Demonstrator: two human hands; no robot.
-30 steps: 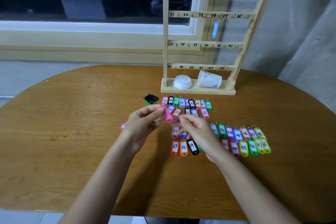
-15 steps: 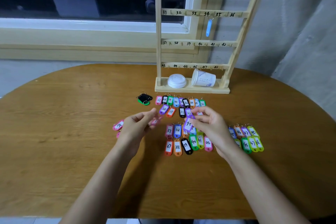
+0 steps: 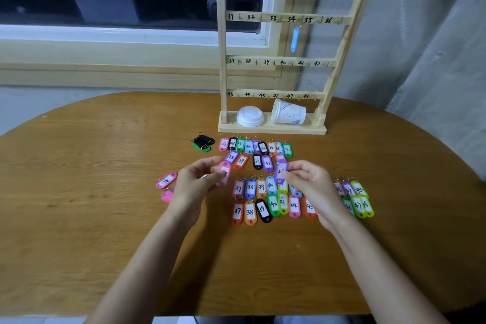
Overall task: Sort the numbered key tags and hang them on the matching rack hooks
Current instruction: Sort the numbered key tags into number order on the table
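Left hand [image 3: 196,181] pinches a pink tag [image 3: 224,172], right hand [image 3: 306,179] pinches a purple tag [image 3: 280,171], both above the near sorted rows [image 3: 265,200]; a dropped tag could scatter the sorted order.

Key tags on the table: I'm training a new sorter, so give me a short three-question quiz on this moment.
1. True or false: the left hand holds a pink tag.
2. What colour is the tag in the right hand? A green, B purple, C orange.
3. How many tags hang on the rack?

Key: 1 true. 2 B. 3 One, a blue tag on the row marked 31 to 36, near 34 and 35.
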